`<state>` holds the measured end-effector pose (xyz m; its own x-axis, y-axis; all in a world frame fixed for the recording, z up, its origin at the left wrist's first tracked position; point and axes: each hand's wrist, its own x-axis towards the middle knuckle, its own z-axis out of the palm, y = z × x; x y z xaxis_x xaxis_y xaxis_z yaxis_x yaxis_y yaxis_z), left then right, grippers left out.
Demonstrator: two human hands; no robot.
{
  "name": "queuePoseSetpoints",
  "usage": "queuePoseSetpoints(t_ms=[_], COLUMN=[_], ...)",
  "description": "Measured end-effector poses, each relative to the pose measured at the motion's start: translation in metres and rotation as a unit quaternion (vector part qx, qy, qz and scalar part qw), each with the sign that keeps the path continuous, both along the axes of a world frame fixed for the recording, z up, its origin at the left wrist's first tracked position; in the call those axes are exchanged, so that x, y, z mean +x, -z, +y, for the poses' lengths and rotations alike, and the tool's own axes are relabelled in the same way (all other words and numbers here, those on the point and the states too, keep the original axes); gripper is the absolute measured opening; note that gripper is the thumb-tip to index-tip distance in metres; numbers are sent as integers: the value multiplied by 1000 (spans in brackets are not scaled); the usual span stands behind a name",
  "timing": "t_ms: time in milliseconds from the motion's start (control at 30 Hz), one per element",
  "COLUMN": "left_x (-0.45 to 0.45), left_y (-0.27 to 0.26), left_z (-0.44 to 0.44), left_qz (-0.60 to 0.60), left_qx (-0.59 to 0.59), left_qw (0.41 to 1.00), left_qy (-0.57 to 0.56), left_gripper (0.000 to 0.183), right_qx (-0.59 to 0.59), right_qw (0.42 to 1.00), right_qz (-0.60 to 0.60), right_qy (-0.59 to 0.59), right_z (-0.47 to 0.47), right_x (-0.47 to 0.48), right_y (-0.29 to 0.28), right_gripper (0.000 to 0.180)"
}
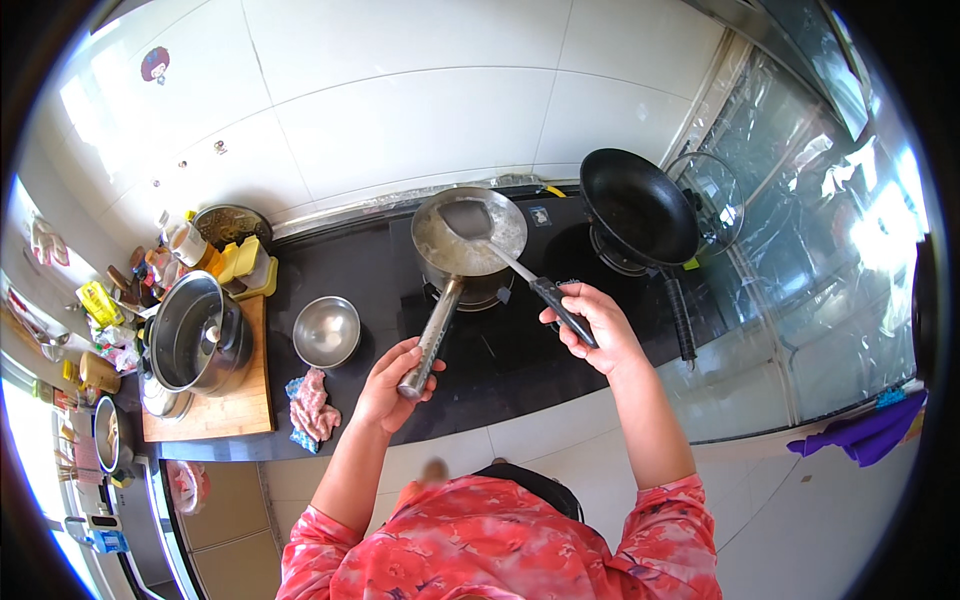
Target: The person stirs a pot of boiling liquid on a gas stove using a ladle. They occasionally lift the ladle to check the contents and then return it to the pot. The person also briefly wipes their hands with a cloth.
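Note:
A metal saucepan (427, 259) sits on the left burner, and my left hand (397, 379) grips the end of its long steel handle (441, 322). Pale, cloudy liquid (457, 255) with foam along one side fills the pan; what lies under the surface I cannot tell. My right hand (596, 326) is closed around the black grip of a metal spatula (517, 266). Its broad blade (466, 219) is over the liquid inside the pan, partly wet or dipped at its edge.
A black wok (637, 206) stands on the right burner, a glass lid (724, 202) behind it. To the left are a steel bowl (327, 331), crumpled cloths (313, 409), and a large pot (196, 330) on a wooden cutting board (255, 375). Seasoning containers (247, 262) crowd the left corner.

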<state>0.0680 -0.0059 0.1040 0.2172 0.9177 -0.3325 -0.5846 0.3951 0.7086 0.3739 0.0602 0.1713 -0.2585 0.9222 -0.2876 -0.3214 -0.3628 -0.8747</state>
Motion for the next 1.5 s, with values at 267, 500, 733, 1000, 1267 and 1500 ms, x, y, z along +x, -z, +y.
queuePoseSetpoints(t_ms=[267, 500, 733, 1000, 1267, 1500], left_x=[0, 1, 0, 4, 3, 1], left_y=[-2, 0, 1, -1, -1, 0], left_z=[0, 1, 1, 2, 0, 2], left_qz=[1, -18, -20, -12, -3, -22], left_qx=[-4, -2, 0, -3, 7, 0], left_qw=[1000, 1000, 1000, 1000, 1000, 1000], left_qy=[0, 1, -2, -5, -8, -1], left_gripper=[44, 44, 46, 46, 45, 44], right_qx=[75, 61, 75, 237, 214, 295], right_qw=[992, 997, 984, 806, 624, 567], right_qz=[-104, -44, 33, -450, -712, -715], right_qy=[-14, 24, 155, 302, 239, 284], right_z=[-7, -11, -5, 29, 26, 29], right_x=[-8, 0, 58, 140, 138, 144], right_y=[4, 0, -28, 3, 12, 36], right_gripper=[24, 26, 30, 30, 37, 47])
